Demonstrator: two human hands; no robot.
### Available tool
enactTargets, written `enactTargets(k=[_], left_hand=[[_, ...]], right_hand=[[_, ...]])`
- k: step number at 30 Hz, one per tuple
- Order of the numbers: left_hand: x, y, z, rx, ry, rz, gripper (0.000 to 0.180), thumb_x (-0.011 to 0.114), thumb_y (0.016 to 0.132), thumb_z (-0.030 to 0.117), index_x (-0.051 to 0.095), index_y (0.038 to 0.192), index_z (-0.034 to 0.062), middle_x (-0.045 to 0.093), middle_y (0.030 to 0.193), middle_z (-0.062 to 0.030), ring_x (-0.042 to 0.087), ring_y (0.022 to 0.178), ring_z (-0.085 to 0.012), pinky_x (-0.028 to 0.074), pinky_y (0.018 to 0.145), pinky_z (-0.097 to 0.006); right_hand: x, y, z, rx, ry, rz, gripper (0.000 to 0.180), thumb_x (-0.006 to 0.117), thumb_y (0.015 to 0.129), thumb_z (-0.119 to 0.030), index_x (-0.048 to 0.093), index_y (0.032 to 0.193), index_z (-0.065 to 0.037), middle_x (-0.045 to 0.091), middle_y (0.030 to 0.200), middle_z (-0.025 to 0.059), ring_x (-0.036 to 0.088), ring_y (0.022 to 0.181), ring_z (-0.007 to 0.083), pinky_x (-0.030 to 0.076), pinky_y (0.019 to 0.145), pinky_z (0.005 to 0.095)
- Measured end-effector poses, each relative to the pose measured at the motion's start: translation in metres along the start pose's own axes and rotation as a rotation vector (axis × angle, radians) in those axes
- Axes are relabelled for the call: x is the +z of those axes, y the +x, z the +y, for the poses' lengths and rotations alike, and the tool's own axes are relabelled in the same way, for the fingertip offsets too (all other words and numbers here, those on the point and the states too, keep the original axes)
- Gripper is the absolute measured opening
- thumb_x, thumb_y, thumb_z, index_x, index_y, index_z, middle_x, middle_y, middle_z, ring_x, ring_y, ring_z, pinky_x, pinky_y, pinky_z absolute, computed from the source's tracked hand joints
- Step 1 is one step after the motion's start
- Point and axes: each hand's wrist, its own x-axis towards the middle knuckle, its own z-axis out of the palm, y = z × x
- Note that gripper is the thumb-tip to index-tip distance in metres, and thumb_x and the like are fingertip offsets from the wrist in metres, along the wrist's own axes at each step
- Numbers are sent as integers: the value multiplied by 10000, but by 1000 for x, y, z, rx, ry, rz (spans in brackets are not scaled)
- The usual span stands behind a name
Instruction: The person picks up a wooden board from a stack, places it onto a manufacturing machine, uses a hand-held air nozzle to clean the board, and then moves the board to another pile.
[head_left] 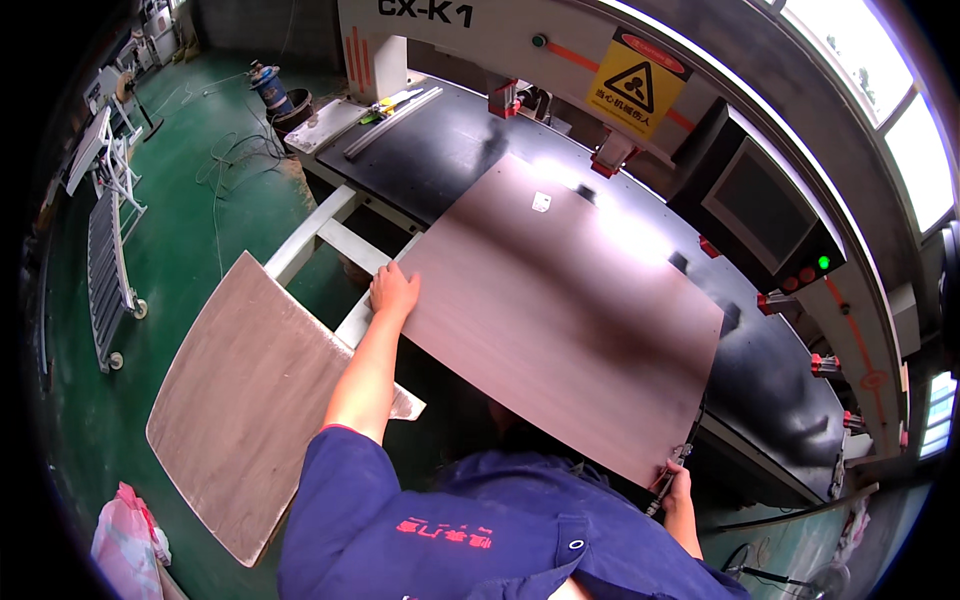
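Observation:
A large flat brown panel (560,310) with a small white label (541,202) lies on the black machine table (425,140), its near edge overhanging toward my body. My left hand (395,290) grips the panel's left edge, fingers bent over its top. At the near right corner, my right hand (677,490) is closed around a slim metallic hand tool (682,455), possibly an air blow gun. The hand partly hides this tool, so its exact kind is unclear.
A wood-toned board (250,400) stands left of me beside a white frame (350,235). Over the table runs a machine beam with red-tipped clamps (612,155) and a screen (765,205). Metal strips (393,122) rest at the far left; cables (235,150) trail across the green floor.

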Motion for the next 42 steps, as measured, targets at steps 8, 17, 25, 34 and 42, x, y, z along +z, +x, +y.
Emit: enactTargets(k=[8, 17, 25, 34, 42], left_hand=[[-2, -123, 30, 206, -457, 504, 316, 633, 820, 165, 510, 1072, 19, 527, 1014, -154, 485, 990, -322, 392, 891, -415], [65, -322, 70, 112, -773, -549, 404, 452, 952, 401, 541, 979, 8, 582, 949, -167, 572, 854, -259, 456, 789, -350], [71, -350, 106, -158, -908, -918, 535, 407, 952, 516, 485, 1039, -7, 591, 993, -154, 614, 838, -208, 479, 766, -333], [84, -425, 152, -637, -1339, -782, 505, 442, 950, 474, 479, 1178, 25, 611, 1061, -123, 604, 982, -241, 487, 839, -404], [92, -477, 189, -712, -1475, -713, 379, 500, 961, 344, 531, 1118, 0, 616, 1031, -143, 628, 856, -263, 537, 781, -385]], right_hand=[[-1, 6, 16, -17, 56, 7, 167, 597, 798, -220, 530, 684, -118, 548, 604, 25, 535, 536, 188, 459, 496, 343], [34, -25, 12, -9, -83, -139, 187, 621, 790, -227, 541, 667, -112, 553, 604, 28, 532, 510, 187, 441, 488, 329], [61, -53, 13, -30, -255, -397, 234, 639, 813, -202, 560, 635, -73, 545, 567, 39, 514, 464, 174, 398, 453, 304], [41, -51, 28, -11, -530, -860, 199, 691, 815, -209, 634, 833, -19, 641, 752, 69, 599, 657, 140, 464, 577, 267], [6, -6, -3, -199, -341, -702, 215, 668, 848, -236, 587, 787, -47, 616, 671, 48, 560, 557, 112, 430, 508, 251]])
